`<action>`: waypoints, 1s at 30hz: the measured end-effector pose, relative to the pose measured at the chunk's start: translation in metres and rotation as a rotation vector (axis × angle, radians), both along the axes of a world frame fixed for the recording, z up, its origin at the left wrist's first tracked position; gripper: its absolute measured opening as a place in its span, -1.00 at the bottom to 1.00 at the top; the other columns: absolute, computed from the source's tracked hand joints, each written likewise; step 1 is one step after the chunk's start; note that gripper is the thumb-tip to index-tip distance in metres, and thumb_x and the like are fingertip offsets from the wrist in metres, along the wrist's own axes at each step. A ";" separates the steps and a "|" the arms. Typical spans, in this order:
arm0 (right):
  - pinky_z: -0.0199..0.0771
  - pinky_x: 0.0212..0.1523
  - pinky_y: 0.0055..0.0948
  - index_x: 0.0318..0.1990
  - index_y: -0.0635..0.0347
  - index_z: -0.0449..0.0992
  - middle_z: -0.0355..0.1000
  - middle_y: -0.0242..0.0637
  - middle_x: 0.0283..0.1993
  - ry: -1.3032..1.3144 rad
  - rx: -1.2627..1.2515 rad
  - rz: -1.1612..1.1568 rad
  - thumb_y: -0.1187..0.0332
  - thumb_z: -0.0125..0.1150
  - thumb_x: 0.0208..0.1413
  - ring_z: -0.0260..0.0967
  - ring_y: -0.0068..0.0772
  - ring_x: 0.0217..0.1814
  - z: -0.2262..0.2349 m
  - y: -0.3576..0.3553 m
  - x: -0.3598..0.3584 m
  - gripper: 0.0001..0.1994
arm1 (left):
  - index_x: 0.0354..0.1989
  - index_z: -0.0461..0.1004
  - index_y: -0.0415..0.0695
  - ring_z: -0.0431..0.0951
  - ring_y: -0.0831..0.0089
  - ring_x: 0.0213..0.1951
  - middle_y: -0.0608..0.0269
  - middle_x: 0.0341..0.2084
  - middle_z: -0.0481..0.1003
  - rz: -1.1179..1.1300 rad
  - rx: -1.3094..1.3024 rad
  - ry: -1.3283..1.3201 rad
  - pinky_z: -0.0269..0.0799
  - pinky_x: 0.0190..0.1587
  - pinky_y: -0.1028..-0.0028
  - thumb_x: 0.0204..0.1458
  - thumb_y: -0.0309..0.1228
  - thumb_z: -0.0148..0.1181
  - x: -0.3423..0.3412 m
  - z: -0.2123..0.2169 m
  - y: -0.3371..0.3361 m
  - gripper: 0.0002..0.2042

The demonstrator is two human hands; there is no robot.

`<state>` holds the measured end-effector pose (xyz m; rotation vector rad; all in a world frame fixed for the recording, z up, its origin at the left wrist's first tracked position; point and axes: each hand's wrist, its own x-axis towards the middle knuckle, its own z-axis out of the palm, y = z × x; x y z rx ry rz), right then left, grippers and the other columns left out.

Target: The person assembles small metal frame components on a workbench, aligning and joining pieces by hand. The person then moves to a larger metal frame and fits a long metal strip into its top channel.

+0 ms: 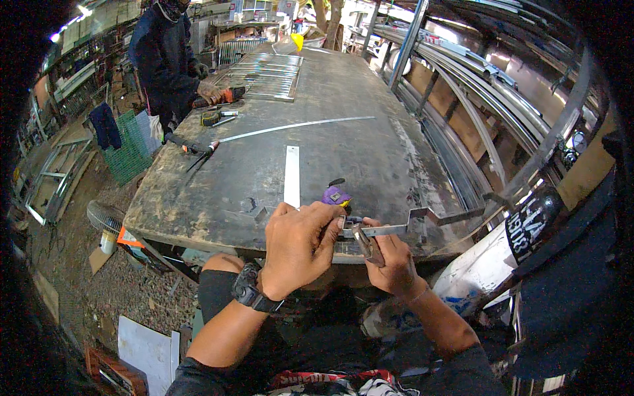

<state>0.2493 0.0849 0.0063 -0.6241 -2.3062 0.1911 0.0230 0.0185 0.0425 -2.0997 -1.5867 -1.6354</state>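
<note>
A bent flat metal strip with a stepped, zigzag shape is held at the near edge of the dark worktable. My left hand is closed at the strip's left end, thumb and fingers pinched together. My right hand is wrapped round the strip's underside, and a short, worn metal piece stands up against the strip beside its fingers; its kind is unclear. Just beyond my hands lies a purple tape measure. A pale flat metal bar reaches from behind my left hand across the tabletop.
A long thin metal strip and a black-handled tool lie farther away. At the far left a person holds an orange power tool near a metal grille. A white gas cylinder stands at my right, a fan at left.
</note>
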 end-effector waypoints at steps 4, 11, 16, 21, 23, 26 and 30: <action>0.53 0.05 -0.06 0.39 0.39 0.35 0.50 0.07 0.00 -0.035 0.178 -0.149 0.61 0.34 -0.01 0.49 0.17 -0.01 -0.003 0.006 -0.002 -0.29 | -0.09 0.61 -0.05 0.53 0.18 -0.33 0.25 -0.38 0.57 0.075 0.041 0.160 0.20 -0.17 0.20 0.11 -0.43 0.30 -0.003 0.005 -0.003 -0.81; 0.40 0.18 0.03 0.37 0.26 0.42 0.39 -0.13 0.01 0.003 0.283 -0.405 0.55 0.46 -0.09 0.35 0.00 0.10 -0.018 0.017 -0.001 -0.25 | 0.24 0.50 -0.09 0.51 0.04 -0.18 0.12 -0.26 0.56 -0.106 -0.052 0.081 0.26 0.01 0.12 -0.12 -0.52 0.35 -0.006 0.006 -0.010 -0.40; 0.24 0.29 0.10 0.36 0.08 0.46 0.30 -0.09 0.06 -0.038 0.251 -0.448 0.53 0.50 -0.25 0.26 0.10 0.18 -0.027 0.027 0.004 -0.16 | 0.26 0.49 -0.10 0.55 -0.06 -0.10 0.04 -0.16 0.60 -0.161 -0.077 0.184 0.41 -0.04 0.13 0.02 -0.52 0.34 -0.023 -0.003 -0.001 -0.46; 0.20 0.20 0.07 0.39 0.07 0.45 0.29 -0.07 0.07 -0.032 0.447 -0.424 0.57 0.43 -0.31 0.18 0.12 0.21 -0.029 0.035 0.006 -0.11 | 0.18 0.54 -0.07 0.58 -0.07 -0.17 0.00 -0.23 0.62 -0.144 -0.282 0.272 0.45 -0.16 0.11 0.09 -0.42 0.37 -0.034 -0.008 0.002 -0.57; 0.16 0.27 0.08 0.42 0.04 0.43 0.29 -0.07 0.10 -0.104 0.378 -0.499 0.55 0.45 -0.31 0.20 0.11 0.23 -0.033 0.032 0.006 -0.09 | 0.16 0.55 -0.06 0.57 -0.06 -0.21 0.02 -0.29 0.62 -0.123 -0.282 0.280 0.45 -0.16 0.10 0.08 -0.43 0.38 -0.033 -0.007 0.002 -0.58; 0.18 0.29 0.06 0.44 0.00 0.41 0.30 -0.06 0.09 -0.087 0.280 -0.537 0.54 0.48 -0.29 0.23 0.10 0.21 -0.038 0.030 0.003 -0.07 | 0.14 0.55 -0.05 0.55 -0.04 -0.25 0.06 -0.36 0.60 -0.041 -0.202 0.288 0.44 -0.18 0.10 0.02 -0.50 0.38 -0.025 -0.005 -0.002 -0.55; 0.29 0.24 0.03 0.46 -0.06 0.40 0.34 0.03 0.19 0.081 0.235 -0.497 0.59 0.47 -0.22 0.29 0.15 0.23 -0.038 0.035 -0.005 -0.08 | 0.12 0.55 -0.04 0.55 -0.01 -0.29 0.10 -0.37 0.60 0.024 -0.108 0.256 0.42 -0.20 0.12 -0.08 -0.59 0.37 -0.014 -0.004 -0.005 -0.50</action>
